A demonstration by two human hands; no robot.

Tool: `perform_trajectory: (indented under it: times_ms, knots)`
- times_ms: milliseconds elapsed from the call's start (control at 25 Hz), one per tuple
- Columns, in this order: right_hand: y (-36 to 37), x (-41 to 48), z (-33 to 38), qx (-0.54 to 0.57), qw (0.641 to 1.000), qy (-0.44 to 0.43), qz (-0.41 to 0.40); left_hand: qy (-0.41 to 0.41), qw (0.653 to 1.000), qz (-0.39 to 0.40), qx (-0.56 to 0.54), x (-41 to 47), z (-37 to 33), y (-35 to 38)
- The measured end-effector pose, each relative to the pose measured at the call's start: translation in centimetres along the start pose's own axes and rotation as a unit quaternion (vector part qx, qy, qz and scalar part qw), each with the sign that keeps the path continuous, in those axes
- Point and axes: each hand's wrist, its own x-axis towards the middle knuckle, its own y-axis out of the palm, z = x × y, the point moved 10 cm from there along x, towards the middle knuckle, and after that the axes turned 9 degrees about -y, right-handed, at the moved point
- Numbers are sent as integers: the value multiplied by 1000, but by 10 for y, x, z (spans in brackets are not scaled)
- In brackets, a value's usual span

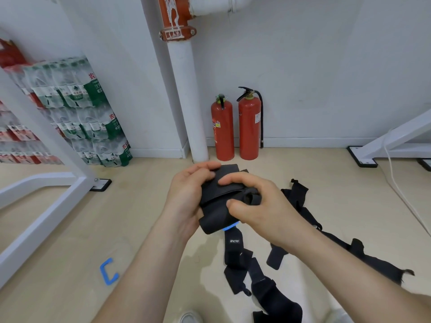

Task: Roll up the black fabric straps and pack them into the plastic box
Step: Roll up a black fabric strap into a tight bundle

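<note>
A black fabric strap (220,192), partly rolled into a thick bundle, is held up between both hands in the middle of the view. My left hand (186,194) cups it from the left, fingers curled over its top edge. My right hand (258,203) presses on it from the right, thumb on its front. A bit of blue shows under the bundle, and its loose end with a white logo (234,247) hangs down. More black straps (300,203) lie loose on the floor to the right and below. No plastic box is in view.
Two red fire extinguishers (235,127) stand against the white wall beside a white pipe (186,89). Stacked packs of bottled water (93,117) are at the left behind a white table frame (53,183). Another white frame foot (363,157) is at the right. Blue tape (108,271) marks the floor.
</note>
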Motion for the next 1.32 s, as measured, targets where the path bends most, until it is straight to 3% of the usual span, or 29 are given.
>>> perform_trajectory:
  times_ms: [160,320,400,520,600,720,880,1080,1320]
  knots:
    - [-9,0,-4,21,999,33,-20,1,993,108,44,-3,0,14]
    - [-36,5,-18,159,976,62,-133,-5,971,217,99,-14,-6,15]
    - [-41,6,-26,225,957,76,-164,46,953,253,160,-26,-11,20]
    - [-33,6,-34,282,941,98,-160,177,922,172,299,-32,-18,29]
    - [-27,5,-37,325,925,109,-163,232,919,118,295,-31,-25,32]
    - [-26,6,-34,361,916,99,-148,222,941,98,235,-26,-29,28]
    - [-21,7,-18,230,971,42,-46,158,969,129,142,-21,-25,23]
    - [-30,9,-16,112,992,17,-56,97,984,122,83,-18,-10,23]
    - [-28,10,-19,31,999,24,-26,79,977,60,190,-13,1,19]
